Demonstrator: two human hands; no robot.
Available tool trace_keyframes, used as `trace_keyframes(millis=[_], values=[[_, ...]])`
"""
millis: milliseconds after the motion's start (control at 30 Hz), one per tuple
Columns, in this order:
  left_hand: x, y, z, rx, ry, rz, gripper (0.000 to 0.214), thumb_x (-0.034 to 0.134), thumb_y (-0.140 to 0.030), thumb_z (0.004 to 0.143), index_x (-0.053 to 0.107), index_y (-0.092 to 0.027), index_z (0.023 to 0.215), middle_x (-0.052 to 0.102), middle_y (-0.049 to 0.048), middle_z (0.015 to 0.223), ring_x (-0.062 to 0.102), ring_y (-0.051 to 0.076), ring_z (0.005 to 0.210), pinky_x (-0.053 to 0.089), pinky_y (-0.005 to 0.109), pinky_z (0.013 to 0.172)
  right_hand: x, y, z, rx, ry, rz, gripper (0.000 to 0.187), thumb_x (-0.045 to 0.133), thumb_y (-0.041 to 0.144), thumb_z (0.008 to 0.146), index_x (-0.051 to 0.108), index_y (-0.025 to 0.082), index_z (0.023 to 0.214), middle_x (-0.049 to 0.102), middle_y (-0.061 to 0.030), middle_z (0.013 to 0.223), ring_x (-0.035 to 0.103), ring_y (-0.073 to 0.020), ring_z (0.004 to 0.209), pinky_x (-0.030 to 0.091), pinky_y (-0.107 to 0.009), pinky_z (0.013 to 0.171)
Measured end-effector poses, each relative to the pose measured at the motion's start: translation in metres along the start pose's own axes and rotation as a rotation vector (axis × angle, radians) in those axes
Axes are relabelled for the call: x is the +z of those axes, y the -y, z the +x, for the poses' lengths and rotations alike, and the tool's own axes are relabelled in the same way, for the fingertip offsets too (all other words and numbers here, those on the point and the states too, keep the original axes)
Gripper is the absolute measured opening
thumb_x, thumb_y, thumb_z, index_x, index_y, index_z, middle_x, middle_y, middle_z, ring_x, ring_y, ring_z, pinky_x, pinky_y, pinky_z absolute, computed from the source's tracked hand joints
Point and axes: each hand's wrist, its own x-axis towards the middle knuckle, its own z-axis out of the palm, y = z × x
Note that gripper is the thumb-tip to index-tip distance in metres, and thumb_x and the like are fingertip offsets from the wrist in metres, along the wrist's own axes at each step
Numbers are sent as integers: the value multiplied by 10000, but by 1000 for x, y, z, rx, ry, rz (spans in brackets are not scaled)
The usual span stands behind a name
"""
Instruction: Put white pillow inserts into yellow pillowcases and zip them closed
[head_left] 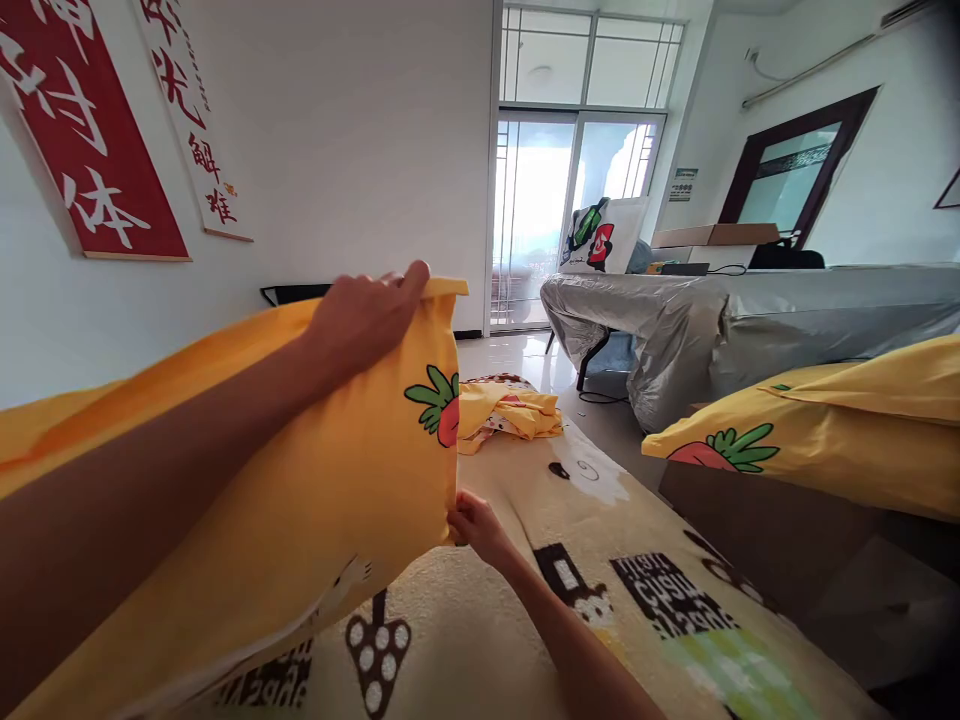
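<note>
A yellow pillowcase (375, 440) with a printed carrot is held up on its side across the left half of the view. It looks filled out, though what is inside is hidden. My left hand (367, 312) grips its upper edge near the far corner, fingers curled over the cloth. Lower down, my right hand (478, 527) pinches the bottom corner of the same end, fingers closed. The pillowcase hangs above a cream patterned blanket (480, 640), and its near part runs out of view at the left.
Crumpled yellow cloth (517, 415) lies at the blanket's far end. To the right, another yellow pillow (825, 425) with a carrot print rests on a brown box-like surface (765, 530). Behind stands a table under silvery plastic sheeting (787, 310), bearing a cardboard box (716, 235).
</note>
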Motion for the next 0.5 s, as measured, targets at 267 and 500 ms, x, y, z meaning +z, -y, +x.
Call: trace_keyframes(millis=[267,500], values=[[-35,86,-12,-318,-251,-130,751,137,-739,828,476,-230,1263,521,84,744,580,358,895,386,457,783,-45,20,2,-78,15,-65,396,454,400,892,523,172,576,448,36,505,380,-102,519,320,-235,571],[-36,68,-14,-297,-265,-203,760,186,-806,789,513,-237,1173,531,20,737,565,239,837,376,362,811,-73,46,1,-129,-13,-143,352,575,370,822,613,231,1144,619,-97,1195,517,-259,1101,341,-418,958]])
